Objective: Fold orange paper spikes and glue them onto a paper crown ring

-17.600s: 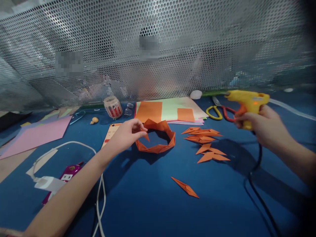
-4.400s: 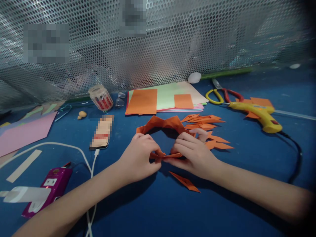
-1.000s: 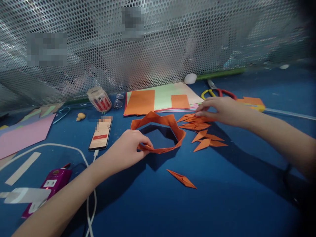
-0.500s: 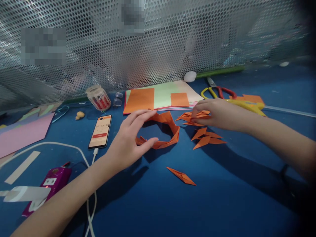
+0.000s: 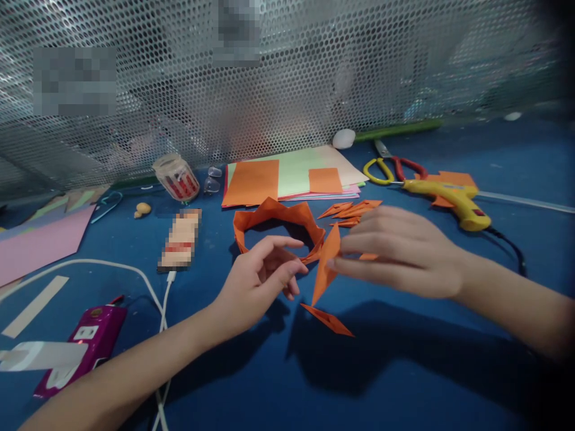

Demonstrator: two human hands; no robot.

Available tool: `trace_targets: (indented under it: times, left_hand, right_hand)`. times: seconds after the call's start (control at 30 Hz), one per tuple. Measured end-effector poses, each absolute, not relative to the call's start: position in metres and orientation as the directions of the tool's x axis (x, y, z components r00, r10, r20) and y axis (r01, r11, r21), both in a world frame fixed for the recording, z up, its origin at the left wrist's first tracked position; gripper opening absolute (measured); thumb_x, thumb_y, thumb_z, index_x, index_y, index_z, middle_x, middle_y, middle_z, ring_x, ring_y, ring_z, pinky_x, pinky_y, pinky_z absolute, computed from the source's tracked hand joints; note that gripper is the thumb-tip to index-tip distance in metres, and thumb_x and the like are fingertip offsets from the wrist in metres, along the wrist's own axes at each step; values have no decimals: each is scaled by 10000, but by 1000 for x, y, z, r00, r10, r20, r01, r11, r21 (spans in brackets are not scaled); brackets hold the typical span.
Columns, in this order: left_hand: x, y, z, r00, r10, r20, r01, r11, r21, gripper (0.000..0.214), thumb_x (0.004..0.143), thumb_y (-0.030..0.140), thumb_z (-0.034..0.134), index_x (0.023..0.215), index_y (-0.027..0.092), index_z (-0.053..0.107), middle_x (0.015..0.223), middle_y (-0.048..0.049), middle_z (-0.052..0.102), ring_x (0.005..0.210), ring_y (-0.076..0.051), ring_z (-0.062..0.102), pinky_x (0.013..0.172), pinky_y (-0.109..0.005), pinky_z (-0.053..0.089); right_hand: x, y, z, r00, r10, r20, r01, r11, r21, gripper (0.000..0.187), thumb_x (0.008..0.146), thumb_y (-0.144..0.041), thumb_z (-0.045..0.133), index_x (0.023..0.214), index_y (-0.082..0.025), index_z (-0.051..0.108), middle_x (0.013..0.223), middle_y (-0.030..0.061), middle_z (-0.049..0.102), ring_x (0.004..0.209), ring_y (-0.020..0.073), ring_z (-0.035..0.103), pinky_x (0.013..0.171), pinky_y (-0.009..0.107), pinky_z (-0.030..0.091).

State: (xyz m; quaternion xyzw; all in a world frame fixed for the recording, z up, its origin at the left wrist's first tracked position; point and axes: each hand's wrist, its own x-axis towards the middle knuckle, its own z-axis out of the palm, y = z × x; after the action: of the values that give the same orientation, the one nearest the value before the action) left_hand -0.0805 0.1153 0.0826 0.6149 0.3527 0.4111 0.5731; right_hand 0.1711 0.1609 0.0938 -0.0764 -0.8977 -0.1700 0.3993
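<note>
Near table (image 5: 251, 389) lies free; orange ring (image 5: 270, 212) blocks beyond.

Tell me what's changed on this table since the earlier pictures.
The right hand has put down the yellow glue gun, then taken a folded paper piece from the pile and brought it left, toward the other hand. The left hand no longer pinches the paper ring. The jar, scissors and lone folded piece stayed put.

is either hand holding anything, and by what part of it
The right hand pinches a folded orange paper piece by its right edge, near the middle; the left hand holds nothing visible.
</note>
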Motion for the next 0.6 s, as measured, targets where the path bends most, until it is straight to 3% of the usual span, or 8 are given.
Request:
trace_targets:
  times: [0.2, 0.33, 0.43, 0.5, 0.6]
  left_hand:
    - [-76, 107, 71, 512, 853, -105, -64, 160, 985, 455, 817, 384, 912, 1137, 212, 637, 875, -13, 735, 748, -150, 714, 747, -279, 604]
    - [-77, 99, 67, 552, 821, -144, -38, 197, 980, 520, 824, 374, 906, 1222, 238, 600, 859, 21, 692, 760, -146, 675, 776, -293, 547]
    - [-78, 95, 71, 596, 794, -117, -3, 148, 989, 403, 864, 262, 858, 1203, 238, 642, 897, 12, 677, 827, -157, 647, 821, -307, 494]
    - [-79, 93, 72, 616, 782, -99, 6, 121, 993, 357, 901, 229, 816, 1214, 239, 646, 930, 5, 666, 859, -161, 625, 855, -320, 474]
    - [-77, 90, 69, 643, 758, -108, -5, 145, 989, 367, 960, 317, 781, 1276, 227, 615, 940, -4, 647, 853, -165, 613, 867, -339, 473]
  right_hand:
    - [156, 150, 82, -722, -163, 673, 176, 897, 406, 390, 1090, -98, 427, 893, -255, 725, 829, 9, 728, 778, 144, 657, 723, 321, 538]
    - [167, 149, 74, -751, -192, 632, 142, 887, 439, 248, 1082, -216, 523, 981, -303, 731, 877, -25, 743, 823, 129, 683, 768, 296, 568]
    - [198, 158, 60, -712, -32, 702, 308, 883, 353, 185, 1093, -432, 515, 1002, -388, 670, 825, -62, 719, 763, 134, 685, 792, 309, 578]
    - [228, 169, 53, -642, 186, 743, 529, 809, 255, 288, 1059, -544, 534, 883, -347, 647, 752, -26, 686, 678, 163, 657, 682, 321, 547]
    - [282, 187, 47, -320, 589, 742, 895, 446, 32, 443, 1015, -610, 534, 728, -277, 591, 748, 80, 679, 602, 234, 612, 496, 356, 392]
